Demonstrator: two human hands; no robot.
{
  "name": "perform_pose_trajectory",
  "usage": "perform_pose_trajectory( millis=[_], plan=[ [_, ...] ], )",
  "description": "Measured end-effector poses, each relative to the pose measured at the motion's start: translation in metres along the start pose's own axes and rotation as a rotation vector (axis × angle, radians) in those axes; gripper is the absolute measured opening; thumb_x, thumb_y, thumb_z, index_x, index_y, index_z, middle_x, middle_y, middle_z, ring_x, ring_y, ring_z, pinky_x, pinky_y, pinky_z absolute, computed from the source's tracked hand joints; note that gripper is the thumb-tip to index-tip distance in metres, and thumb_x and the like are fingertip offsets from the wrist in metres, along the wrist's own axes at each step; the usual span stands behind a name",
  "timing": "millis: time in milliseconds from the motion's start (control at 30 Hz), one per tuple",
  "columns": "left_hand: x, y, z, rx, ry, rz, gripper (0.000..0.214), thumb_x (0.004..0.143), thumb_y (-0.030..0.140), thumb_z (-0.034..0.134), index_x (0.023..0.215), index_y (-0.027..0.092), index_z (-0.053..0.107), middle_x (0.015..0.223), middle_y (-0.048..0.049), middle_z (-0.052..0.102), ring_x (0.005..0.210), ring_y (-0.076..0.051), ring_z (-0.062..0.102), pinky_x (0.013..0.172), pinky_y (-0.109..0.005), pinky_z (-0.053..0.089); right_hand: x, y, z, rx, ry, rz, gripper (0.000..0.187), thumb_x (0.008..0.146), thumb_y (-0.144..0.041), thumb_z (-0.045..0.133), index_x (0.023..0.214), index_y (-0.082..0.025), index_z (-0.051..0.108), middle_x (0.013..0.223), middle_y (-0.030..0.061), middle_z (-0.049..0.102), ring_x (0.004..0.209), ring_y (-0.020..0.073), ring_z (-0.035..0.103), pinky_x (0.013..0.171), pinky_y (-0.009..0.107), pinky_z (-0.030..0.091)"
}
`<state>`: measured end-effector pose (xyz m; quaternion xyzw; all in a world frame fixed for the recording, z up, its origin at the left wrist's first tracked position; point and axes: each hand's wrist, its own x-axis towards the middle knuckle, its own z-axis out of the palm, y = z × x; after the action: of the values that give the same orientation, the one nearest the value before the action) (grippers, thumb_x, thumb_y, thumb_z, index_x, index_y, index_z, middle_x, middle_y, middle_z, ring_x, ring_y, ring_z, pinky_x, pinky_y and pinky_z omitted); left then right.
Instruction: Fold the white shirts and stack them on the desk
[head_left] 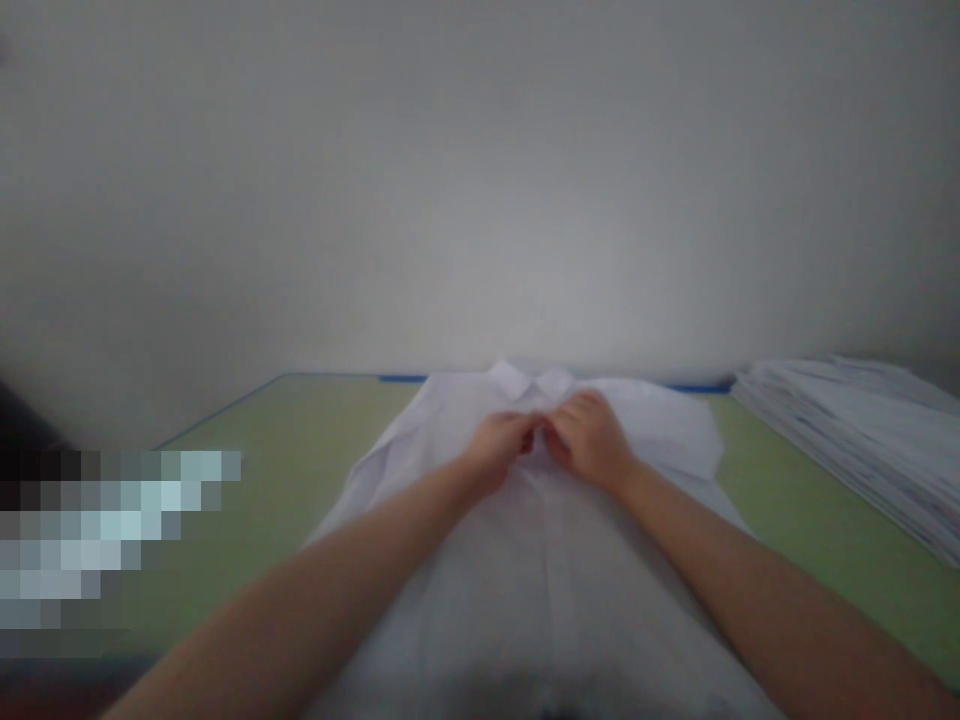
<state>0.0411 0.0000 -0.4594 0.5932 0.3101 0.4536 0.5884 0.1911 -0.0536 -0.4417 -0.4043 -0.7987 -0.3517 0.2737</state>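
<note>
A white shirt (487,590) lies spread out, front up, with its collar (511,380) toward the wall and a short sleeve (671,430) out to the right. Over the upper front, just below the collar, my two hands meet with fingertips nearly touching. My left hand (501,448) is closed, thumb and fingers pinching the shirt's front strip. From the other side my right hand (589,435) pinches the same strip, its fingers curled. The bit of cloth between the fingertips is mostly hidden, and no button can be made out.
The shirt rests on a green tabletop (262,490) with a blue edge. A stack of flat white items (862,420), blurred, stands at the right. Behind the table rises a plain grey wall (480,180). A pixelated patch covers the lower left.
</note>
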Motion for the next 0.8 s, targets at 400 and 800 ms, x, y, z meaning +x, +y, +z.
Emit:
perform_pose_trajectory(
  millis=[400,800],
  plan=[
    [-0.012,0.017,0.008,-0.216,-0.097,-0.07,0.015,0.06,0.025,0.064,0.066,0.013,0.059,0.07,-0.0037,0.058,0.064,-0.012,0.054,0.059,-0.025,0.044,-0.003,0.009,-0.003,-0.011,0.054,-0.074,0.02,0.088,-0.023,0.041,0.087,-0.016,0.059,0.087,0.0089,0.059,0.088,0.0204,0.048,0.093,0.04,0.029],
    [-0.011,0.019,0.004,-0.023,-0.166,0.033,0.024,0.069,0.035,0.065,0.074,0.012,0.063,0.077,-0.0069,0.062,0.07,-0.013,0.056,0.064,-0.026,0.043,-0.004,0.014,-0.002,-0.076,0.086,-0.165,0.019,0.087,-0.019,0.04,0.084,-0.016,0.059,0.09,0.0094,0.058,0.09,0.02,0.047,0.096,0.04,0.031]
  ],
)
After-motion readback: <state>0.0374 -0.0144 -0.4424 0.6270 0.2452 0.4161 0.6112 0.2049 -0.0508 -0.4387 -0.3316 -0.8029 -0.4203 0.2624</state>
